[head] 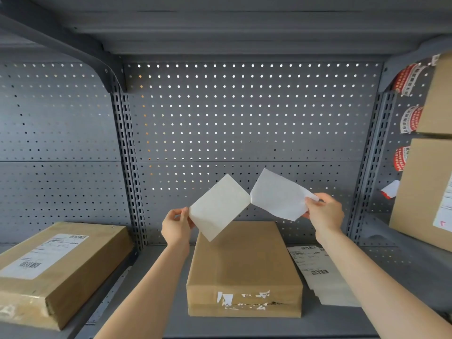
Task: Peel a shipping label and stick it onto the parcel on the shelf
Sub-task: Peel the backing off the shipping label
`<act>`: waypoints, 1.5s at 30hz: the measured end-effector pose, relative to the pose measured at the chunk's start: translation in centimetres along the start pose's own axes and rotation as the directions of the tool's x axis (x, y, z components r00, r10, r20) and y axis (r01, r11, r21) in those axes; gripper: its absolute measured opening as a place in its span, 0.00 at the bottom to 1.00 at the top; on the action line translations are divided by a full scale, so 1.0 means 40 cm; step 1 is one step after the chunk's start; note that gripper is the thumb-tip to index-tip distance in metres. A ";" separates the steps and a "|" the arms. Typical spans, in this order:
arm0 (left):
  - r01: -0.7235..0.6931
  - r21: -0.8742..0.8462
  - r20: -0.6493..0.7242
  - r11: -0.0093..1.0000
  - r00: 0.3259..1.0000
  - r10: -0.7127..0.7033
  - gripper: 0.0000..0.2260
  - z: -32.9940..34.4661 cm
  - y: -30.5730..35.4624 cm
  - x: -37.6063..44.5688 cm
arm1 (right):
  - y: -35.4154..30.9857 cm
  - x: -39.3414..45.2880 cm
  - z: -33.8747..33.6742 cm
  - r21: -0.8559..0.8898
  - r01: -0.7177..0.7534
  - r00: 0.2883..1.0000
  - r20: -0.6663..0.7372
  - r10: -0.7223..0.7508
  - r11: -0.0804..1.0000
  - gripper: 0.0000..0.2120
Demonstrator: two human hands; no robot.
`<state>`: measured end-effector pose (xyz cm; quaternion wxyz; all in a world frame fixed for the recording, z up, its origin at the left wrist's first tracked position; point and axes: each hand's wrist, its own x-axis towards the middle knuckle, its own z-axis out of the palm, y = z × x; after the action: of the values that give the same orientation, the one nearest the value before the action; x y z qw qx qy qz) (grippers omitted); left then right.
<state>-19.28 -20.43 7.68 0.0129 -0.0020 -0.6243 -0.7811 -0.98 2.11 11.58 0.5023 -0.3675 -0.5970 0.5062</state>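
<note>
**Label and backing held apart above the centre parcel**

Above the grey metal shelf (244, 326), both hands hold white sheets in front of the perforated back panel (244, 113). Left hand (176, 225) pinches one corner of a square sheet (219, 207) between thumb and fingers; right hand (324, 212) pinches the far end of a thinner, curling sheet (278, 195). Both sheets meet at a single point between the hands; which is label and which is backing I cannot tell. Each sits tilted like a diamond.

Directly below lies the brown cardboard parcel (244, 265), flat, its long axis running from 6 to 12 o'clock, with torn white label scraps on its near face. At 3 o'clock of it, a stack of printed shipping labels (318, 272) rests on the shelf. At 9 o'clock, in the neighbouring bay, a labelled parcel (56, 267) lies at an angle. At 2 o'clock, cardboard boxes (425, 187) are stacked, beside red-and-white stickers (411, 118) on the panel.
</note>
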 end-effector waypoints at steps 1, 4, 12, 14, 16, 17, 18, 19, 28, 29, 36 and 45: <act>0.000 0.005 -0.014 1.000 1.000 0.000 0.06 -0.003 0.000 0.000 | 0.000 0.000 -0.005 0.004 -0.001 1.000 -0.011 0.001 1.000 0.07; -0.009 0.025 -0.063 1.000 0.998 0.010 0.06 -0.012 0.000 -0.001 | 0.004 0.003 -0.015 0.001 -0.005 0.999 -0.033 0.005 1.000 0.07; -0.062 0.072 0.011 0.996 0.998 0.061 0.06 0.013 0.014 -0.046 | 0.001 -0.014 -0.026 -0.012 0.022 1.000 0.001 -0.022 1.000 0.10; -0.053 0.049 0.045 0.997 0.998 0.051 0.06 0.029 0.017 -0.060 | -0.002 -0.020 -0.027 -0.023 0.031 0.999 0.013 -0.031 0.999 0.08; -0.055 0.031 0.067 0.998 0.996 0.053 0.06 0.043 0.018 -0.073 | -0.006 -0.024 -0.028 -0.032 0.043 0.999 0.017 -0.043 0.999 0.07; -0.061 0.029 0.077 0.998 0.995 0.058 0.06 0.049 0.019 -0.079 | -0.006 -0.025 -0.029 -0.036 0.048 0.999 0.018 -0.048 0.998 0.08; -0.065 0.028 0.087 0.997 0.994 0.063 0.06 0.055 0.019 -0.085 | -0.005 -0.024 -0.030 -0.039 0.050 0.999 0.019 -0.049 0.998 0.08; -0.068 0.025 0.098 0.997 0.993 0.065 0.06 0.061 0.020 -0.091 | -0.005 -0.023 -0.032 -0.038 0.049 0.999 0.023 -0.048 0.998 0.08; -0.079 -0.001 0.230 0.997 0.970 0.077 0.07 0.150 0.016 -0.159 | 0.024 0.009 -0.081 -0.103 0.074 0.996 0.058 -0.068 0.992 0.09; -0.076 -0.008 0.247 0.997 0.966 0.076 0.07 0.161 0.013 -0.166 | 0.026 0.013 -0.089 -0.117 0.078 0.996 0.057 -0.072 0.990 0.08; -0.068 -0.051 0.328 0.996 0.941 0.081 0.06 0.222 0.001 -0.210 | 0.085 0.043 -0.140 -0.335 0.118 0.992 0.087 -0.094 0.935 0.09; -0.054 -0.060 0.340 0.997 0.938 0.071 0.07 0.257 -0.016 -0.235 | 0.221 0.029 -0.132 -0.468 0.089 0.964 0.263 0.042 0.879 0.05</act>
<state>-10.03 -10.11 9.14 -0.0708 -0.1576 -0.5972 -0.7833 3.28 6.39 3.14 0.3185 -0.4011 -0.7691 0.3823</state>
